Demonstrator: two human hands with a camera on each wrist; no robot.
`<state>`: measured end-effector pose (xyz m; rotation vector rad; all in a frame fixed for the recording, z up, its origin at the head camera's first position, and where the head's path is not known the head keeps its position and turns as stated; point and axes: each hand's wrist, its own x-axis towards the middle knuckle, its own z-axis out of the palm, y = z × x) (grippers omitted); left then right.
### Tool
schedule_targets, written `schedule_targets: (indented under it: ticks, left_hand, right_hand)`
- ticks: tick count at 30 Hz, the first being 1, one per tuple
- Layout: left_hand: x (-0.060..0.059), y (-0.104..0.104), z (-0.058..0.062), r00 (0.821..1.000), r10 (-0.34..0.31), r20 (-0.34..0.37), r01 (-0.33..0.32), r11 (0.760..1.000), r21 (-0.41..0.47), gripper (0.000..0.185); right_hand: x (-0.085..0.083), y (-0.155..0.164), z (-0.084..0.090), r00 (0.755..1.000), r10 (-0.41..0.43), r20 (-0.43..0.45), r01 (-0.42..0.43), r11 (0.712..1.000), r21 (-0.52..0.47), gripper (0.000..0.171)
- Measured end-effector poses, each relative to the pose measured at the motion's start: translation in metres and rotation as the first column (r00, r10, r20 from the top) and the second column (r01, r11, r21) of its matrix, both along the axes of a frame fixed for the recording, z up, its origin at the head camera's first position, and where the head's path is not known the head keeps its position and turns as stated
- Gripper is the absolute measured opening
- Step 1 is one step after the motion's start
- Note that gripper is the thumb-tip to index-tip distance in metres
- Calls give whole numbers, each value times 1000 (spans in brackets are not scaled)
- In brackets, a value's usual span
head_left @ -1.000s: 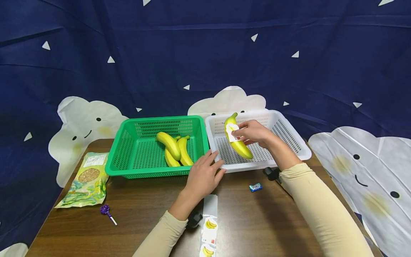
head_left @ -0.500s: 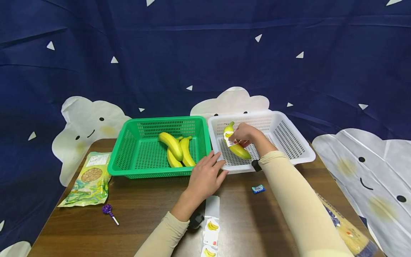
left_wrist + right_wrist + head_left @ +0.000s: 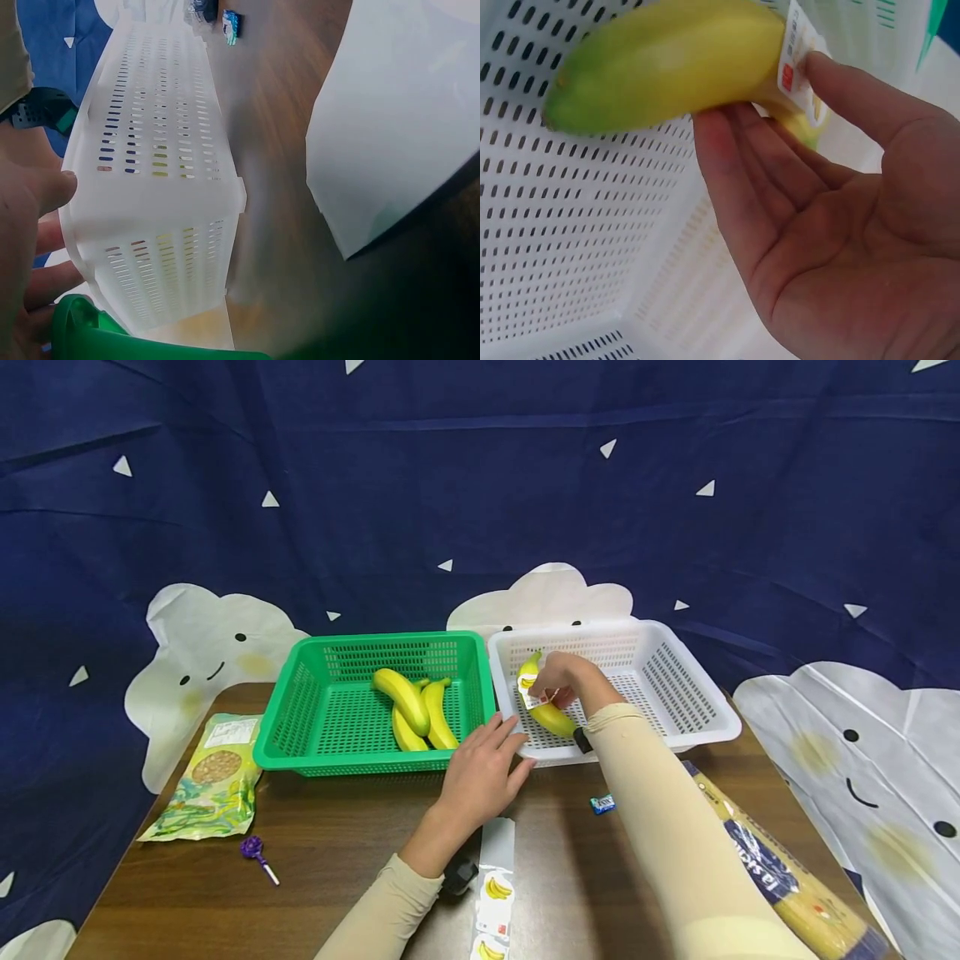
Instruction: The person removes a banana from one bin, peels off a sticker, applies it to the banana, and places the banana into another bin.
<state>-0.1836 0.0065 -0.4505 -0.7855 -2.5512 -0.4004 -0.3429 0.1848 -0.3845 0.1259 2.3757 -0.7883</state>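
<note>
My right hand (image 3: 557, 681) holds a yellow banana (image 3: 553, 718) low inside the white basket (image 3: 675, 681), near its front left corner. In the right wrist view the fingers lie under the banana (image 3: 667, 60) and the thumb presses on a white sticker (image 3: 799, 52) stuck to it. The sticker (image 3: 530, 690) shows a small banana picture. My left hand (image 3: 486, 770) rests with straight fingers against the front left corner of the white basket (image 3: 157, 150). A green basket (image 3: 337, 764) to the left holds three bananas (image 3: 416, 710).
A strip of banana stickers (image 3: 492, 893) lies on the brown table by my left wrist. A small blue candy (image 3: 602, 803) sits in front of the white basket. A snack bag (image 3: 213, 777) and purple lollipop (image 3: 255, 852) lie at left, a pasta packet (image 3: 780, 877) at right.
My right hand has lowered the banana down and leftward into the white basket. The left hand has stayed at the basket's corner. The pasta packet has come into view.
</note>
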Motion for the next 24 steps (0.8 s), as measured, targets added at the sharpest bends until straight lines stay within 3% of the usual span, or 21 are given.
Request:
schedule_targets:
  ticks: [6,13,17,24]
  left_hand:
    - [0,0,0,1000,2,-3,-2,1000,3,39]
    - [0,0,1,1000,-12,0,12,1000,23,39]
    - [0,0,1,1000,-8,16,8,1000,21,39]
    - [-1,-1,0,1000,-4,24,3,1000,21,39]
  right_hand:
    - [2,-6,0,998,9,68,-7,1000,-26,30]
    - [3,-13,-1,988,66,137,-69,998,15,26]
    - [-1,-15,-7,986,98,131,-104,994,39,24]
    - [3,-14,-6,992,95,82,-97,995,21,30]
